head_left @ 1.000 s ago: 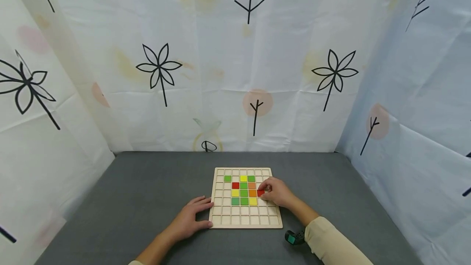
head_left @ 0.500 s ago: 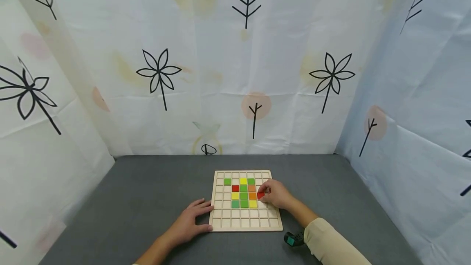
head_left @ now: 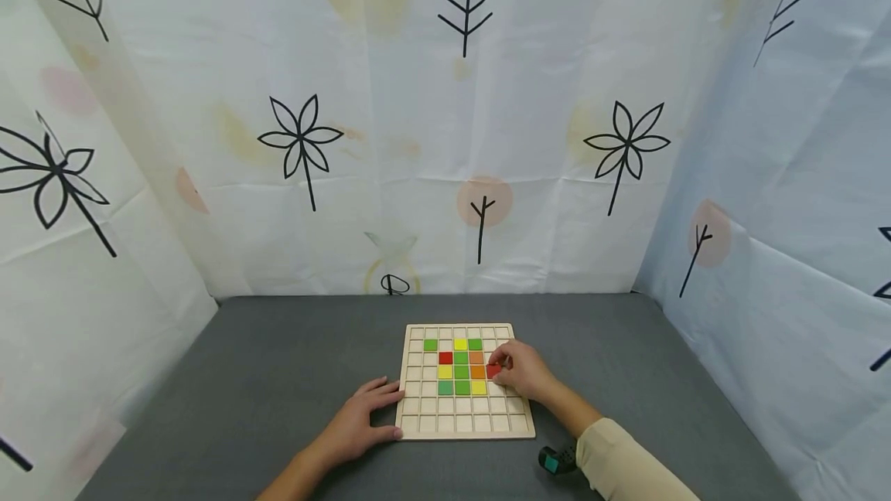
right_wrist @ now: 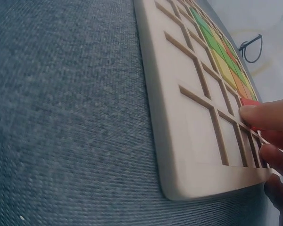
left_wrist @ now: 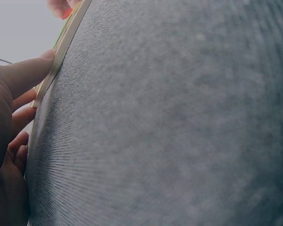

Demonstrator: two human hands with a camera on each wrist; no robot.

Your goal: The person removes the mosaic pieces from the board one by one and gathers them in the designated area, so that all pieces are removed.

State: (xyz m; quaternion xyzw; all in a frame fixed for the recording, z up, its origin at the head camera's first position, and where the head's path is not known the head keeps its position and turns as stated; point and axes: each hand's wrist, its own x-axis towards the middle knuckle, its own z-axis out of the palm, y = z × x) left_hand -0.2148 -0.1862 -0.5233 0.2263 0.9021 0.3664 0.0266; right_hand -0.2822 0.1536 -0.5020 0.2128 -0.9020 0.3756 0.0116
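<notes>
Almost nothing has moved since the earlier frame. Scene sits slightly lower in the head view, likely a small tilt of the camera; hands and grid board keep their places relative to each other.

Handling, as I judge it: red tile looks light, stiff and small, probably wood, perhaps a little slick on its painted face, hardly fragile. Best hold: opposite edges, thumb against fingertip; raised cell walls leave little edge to catch. Board seems rigid and light enough to slide, so bracing its side makes sense.

Position: red tile lies between thumb and fingers of the right hand, which pinch it, thumb on the near side. It is just right of an orange tile; whether fully seated, cannot tell. Left hand grips nothing: fingers extended, spread, touching the board's left edge on the table.
</notes>
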